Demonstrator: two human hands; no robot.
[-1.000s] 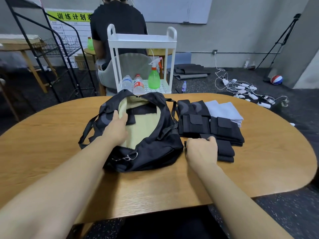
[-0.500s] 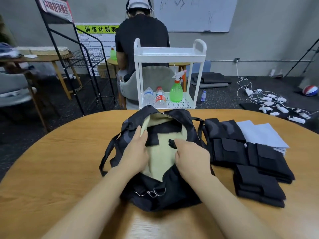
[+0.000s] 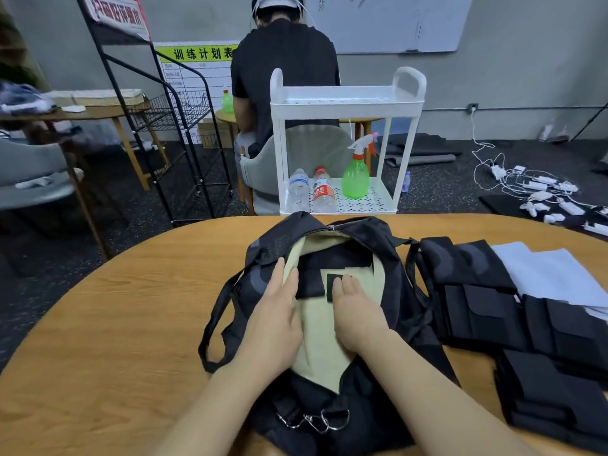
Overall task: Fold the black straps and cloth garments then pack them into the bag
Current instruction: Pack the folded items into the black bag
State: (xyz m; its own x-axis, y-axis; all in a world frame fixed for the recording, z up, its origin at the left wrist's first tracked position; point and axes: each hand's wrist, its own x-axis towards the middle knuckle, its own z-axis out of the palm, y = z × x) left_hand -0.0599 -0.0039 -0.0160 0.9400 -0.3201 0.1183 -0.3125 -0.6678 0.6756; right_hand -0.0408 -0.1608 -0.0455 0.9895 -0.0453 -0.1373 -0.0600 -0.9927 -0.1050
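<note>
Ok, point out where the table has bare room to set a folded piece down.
Bare wood lies left of the bag, out to the table edge, and in a strip behind the bag. The right side is crowded: folded black stacks and light cloths. Both the left hand and right hand fill the bag's mouth.

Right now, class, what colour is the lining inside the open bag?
Pale cream-yellow lining inside the black bag, clearest in the head view.

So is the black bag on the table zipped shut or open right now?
Open. The black bag gapes wide, showing its pale lining and folded black pieces inside.
</note>
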